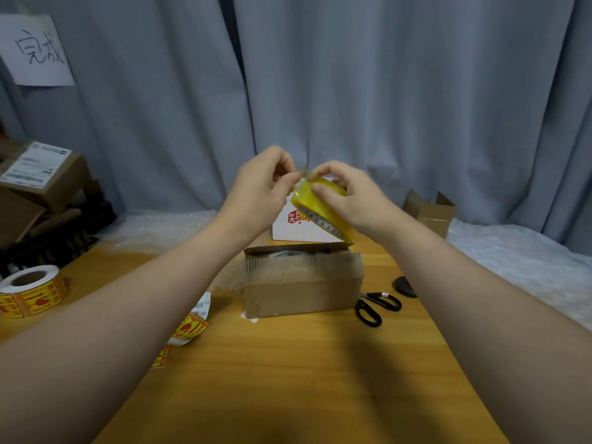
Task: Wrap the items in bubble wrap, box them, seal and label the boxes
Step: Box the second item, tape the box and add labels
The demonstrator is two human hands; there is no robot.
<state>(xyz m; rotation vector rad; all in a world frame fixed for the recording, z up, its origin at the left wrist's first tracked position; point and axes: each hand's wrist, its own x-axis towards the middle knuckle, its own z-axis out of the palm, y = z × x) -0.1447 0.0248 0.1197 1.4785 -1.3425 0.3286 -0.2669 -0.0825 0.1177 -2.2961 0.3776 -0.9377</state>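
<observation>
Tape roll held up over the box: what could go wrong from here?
1. The left hand pinches at the loose end of the tape roll, which the right hand grips; the end could slip back and restick, or fold onto itself.
2. The cardboard box looks not fully closed on top; tape laid now might seal over a gap.
3. The scissors lie beside the box with both hands busy; cutting may be awkward.

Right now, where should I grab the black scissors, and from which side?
Probably take the scissors by their two loop handles, coming from above, right of the cardboard box. They lie flat on the table with handles toward you and blades pointing at the box.
</observation>
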